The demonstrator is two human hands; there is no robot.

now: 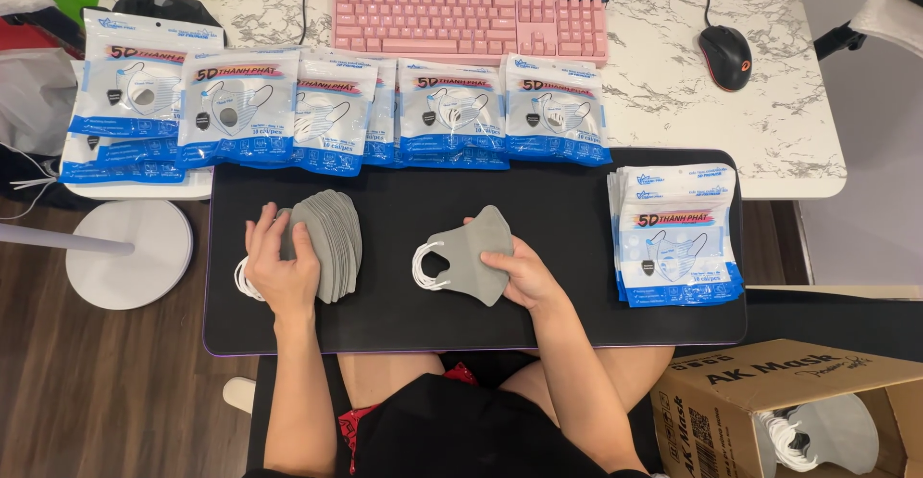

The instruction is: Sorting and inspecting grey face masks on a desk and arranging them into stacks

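My left hand rests on a fanned stack of grey face masks lying on the left part of a black mat; white ear loops stick out beside the wrist. My right hand holds a small bunch of grey masks with white ear loops, flat on the middle of the mat. A pile of blue-and-white mask pouches lies at the mat's right end.
A row of filled blue-and-white pouches overlaps along the mat's far edge. Behind them are a pink keyboard and a black mouse on a marble table. An open cardboard box with grey masks stands at lower right.
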